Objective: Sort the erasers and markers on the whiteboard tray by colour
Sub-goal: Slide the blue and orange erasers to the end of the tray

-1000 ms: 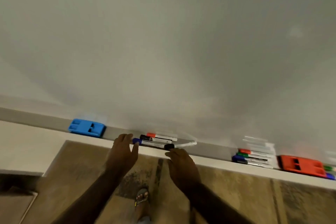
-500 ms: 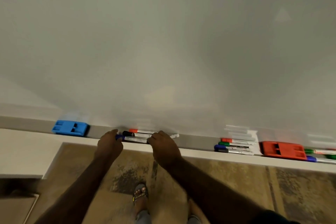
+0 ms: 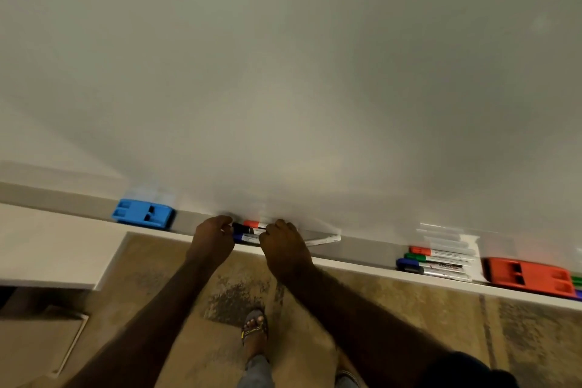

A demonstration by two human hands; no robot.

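Where my hands sat apart a second ago, left hand point(image 3: 213, 238) and right hand point(image 3: 283, 244) have closed in, fingers curled on the mixed marker bundle point(image 3: 250, 231) on the tray point(image 3: 362, 250). Gathering for sorting, likely beside the blue eraser point(image 3: 141, 213).

You've got dim, warm light, soft glare patches on the whiteboard point(image 3: 283, 72), motion blur throughout, and wide-angle bending at the tray point(image 3: 362, 264) edges.
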